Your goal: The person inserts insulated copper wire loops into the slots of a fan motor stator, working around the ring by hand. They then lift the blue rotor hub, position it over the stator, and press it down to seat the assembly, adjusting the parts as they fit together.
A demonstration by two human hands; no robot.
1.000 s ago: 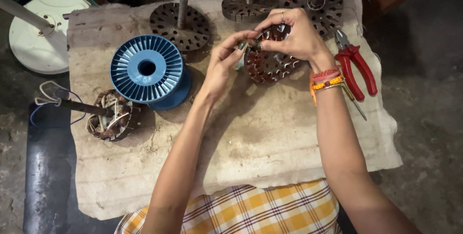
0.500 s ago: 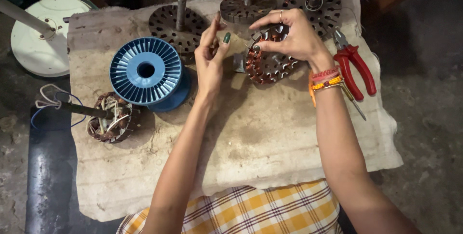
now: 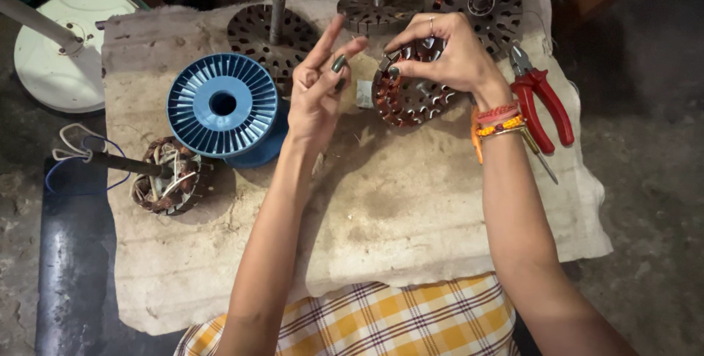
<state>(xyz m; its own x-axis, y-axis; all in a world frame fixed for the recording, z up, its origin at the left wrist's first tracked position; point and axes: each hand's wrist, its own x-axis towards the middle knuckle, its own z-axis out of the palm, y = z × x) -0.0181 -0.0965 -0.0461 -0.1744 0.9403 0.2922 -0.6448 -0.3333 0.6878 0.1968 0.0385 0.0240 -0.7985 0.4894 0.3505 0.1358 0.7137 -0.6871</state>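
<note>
Nearest, checked yellow cloth at the bottom edge, below the pale mat spread over the work surface. Up from the cloth, 2 bare forearms reaching across the mat. Left hand raised above the mat just left of the stator, fingers apart and loose, index and middle pointing up, holding nothing that can be made out; dark polish on the nails. Right hand over the stator's upper right rim, thumb and fingertips pinched together at the rim, clamped on the stator; whether a small piece sits between the fingertips cannot be told. Ring on one right finger, red and orange bands at the wrist. Stator itself a round slotted core with copper-coloured teeth, tilted up off the mat, near the mat's upper middle. Small pale slip just left of the stator, between it and the left hand. Blue spool well left of the stator, lying flat on the mat. Wound coil on a dark rod at the mat's left edge, below the spool. Red pliers just right of the stator, beside the right wrist. Beyond the stator, 3 dark slotted discs with shafts along the mat's far edge. Farthest left, off the mat, a white round base.
</note>
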